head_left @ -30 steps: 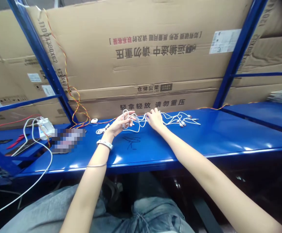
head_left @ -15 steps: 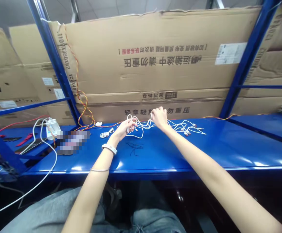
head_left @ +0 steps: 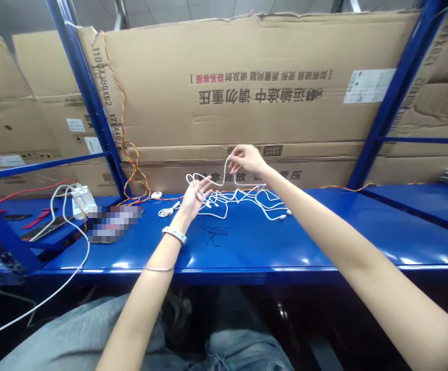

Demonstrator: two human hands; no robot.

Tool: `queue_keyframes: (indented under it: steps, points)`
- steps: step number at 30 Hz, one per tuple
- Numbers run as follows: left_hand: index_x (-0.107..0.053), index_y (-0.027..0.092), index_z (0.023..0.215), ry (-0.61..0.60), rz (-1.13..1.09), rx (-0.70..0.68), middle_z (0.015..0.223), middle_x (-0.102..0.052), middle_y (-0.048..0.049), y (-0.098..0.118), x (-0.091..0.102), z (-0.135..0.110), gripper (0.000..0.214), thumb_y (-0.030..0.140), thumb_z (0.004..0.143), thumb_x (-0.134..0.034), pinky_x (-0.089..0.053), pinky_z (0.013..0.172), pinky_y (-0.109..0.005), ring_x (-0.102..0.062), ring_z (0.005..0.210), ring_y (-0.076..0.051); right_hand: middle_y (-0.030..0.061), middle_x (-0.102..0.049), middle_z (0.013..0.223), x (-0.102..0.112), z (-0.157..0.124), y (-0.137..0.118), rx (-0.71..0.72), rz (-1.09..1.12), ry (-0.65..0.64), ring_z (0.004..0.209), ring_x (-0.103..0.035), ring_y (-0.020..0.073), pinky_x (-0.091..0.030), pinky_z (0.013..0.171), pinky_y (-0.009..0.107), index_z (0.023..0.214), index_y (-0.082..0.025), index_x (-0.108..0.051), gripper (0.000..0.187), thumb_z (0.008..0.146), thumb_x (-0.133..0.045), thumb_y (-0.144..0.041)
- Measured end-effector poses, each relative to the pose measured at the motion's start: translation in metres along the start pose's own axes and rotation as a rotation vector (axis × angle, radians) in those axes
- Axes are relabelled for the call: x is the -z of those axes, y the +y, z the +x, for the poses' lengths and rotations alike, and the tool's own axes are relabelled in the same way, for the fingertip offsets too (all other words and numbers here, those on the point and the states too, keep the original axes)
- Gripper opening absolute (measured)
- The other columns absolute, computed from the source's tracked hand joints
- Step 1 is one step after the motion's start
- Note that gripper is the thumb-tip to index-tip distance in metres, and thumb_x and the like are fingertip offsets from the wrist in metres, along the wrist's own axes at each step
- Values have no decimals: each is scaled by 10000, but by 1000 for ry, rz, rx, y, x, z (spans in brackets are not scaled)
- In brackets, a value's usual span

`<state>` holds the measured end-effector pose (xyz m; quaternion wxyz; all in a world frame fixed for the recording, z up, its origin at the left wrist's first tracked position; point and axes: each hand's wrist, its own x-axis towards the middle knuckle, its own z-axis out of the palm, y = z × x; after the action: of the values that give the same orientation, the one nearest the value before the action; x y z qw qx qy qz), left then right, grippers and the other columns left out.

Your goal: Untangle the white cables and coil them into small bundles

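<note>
A tangle of thin white cables [head_left: 243, 200] with small connector ends lies on the blue steel bench [head_left: 247, 247]. My right hand [head_left: 249, 159] pinches one white cable and lifts a strand of it well above the bench. My left hand [head_left: 195, 198] is lower, with the same tangle's cable looped through its fingers. A band sits on my left wrist. A small coil of white cable [head_left: 167, 212] lies just left of that hand.
A white power strip [head_left: 82, 202] with cables, a pixelated patch [head_left: 114, 224], and a twisted red-yellow wire [head_left: 131, 175] lie to the left. Blue shelf uprights [head_left: 92, 118] and large cardboard sheets [head_left: 247, 98] stand behind. My jeans show below the bench.
My right hand has risen and drawn a cable strand up out of the tangle. The tangle has spread less to the right, and the view has shifted slightly.
</note>
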<state>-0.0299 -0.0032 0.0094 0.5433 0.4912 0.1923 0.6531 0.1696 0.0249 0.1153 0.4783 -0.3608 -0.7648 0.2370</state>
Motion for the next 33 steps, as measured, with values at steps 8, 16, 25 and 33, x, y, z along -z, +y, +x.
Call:
queue_keyframes:
  steps: [8, 16, 25, 33]
  points:
    - [-424, 228, 1046, 35, 130, 52, 927, -642, -25, -7, -5, -2, 271, 376, 891, -591, -522, 768, -315, -660, 825, -147, -15, -587, 453, -48, -36, 7, -57, -166, -20, 454, -585, 126, -456, 520, 225, 653, -155, -663, 163, 758, -654, -279]
    - [-586, 178, 1149, -174, 486, -1, 979, -641, -64, -20, -5, -5, 482, 452, 773, -715, -446, 624, -228, -597, 869, -164, 17, -680, 624, -74, -36, 31, -32, -157, 77, 629, -622, 131, -431, 591, 209, 699, -147, -725, 153, 735, -666, -284]
    - [-456, 181, 854, 16, 230, 72, 692, -607, 10, -19, -3, -3, 261, 400, 879, -597, -512, 743, -291, -648, 697, -133, 93, -719, 999, -26, -55, 35, 24, -234, -407, 902, -643, 194, -471, 751, 263, 1025, -141, -722, 408, 812, -615, -472]
    - [-463, 186, 903, 102, 207, 24, 625, -482, 68, -16, 3, 2, 291, 416, 851, -634, -431, 567, -199, -528, 540, -71, 54, -689, 735, -2, -64, 29, -28, -151, -566, 720, -624, 170, -462, 657, 257, 810, -128, -716, 333, 725, -682, -448]
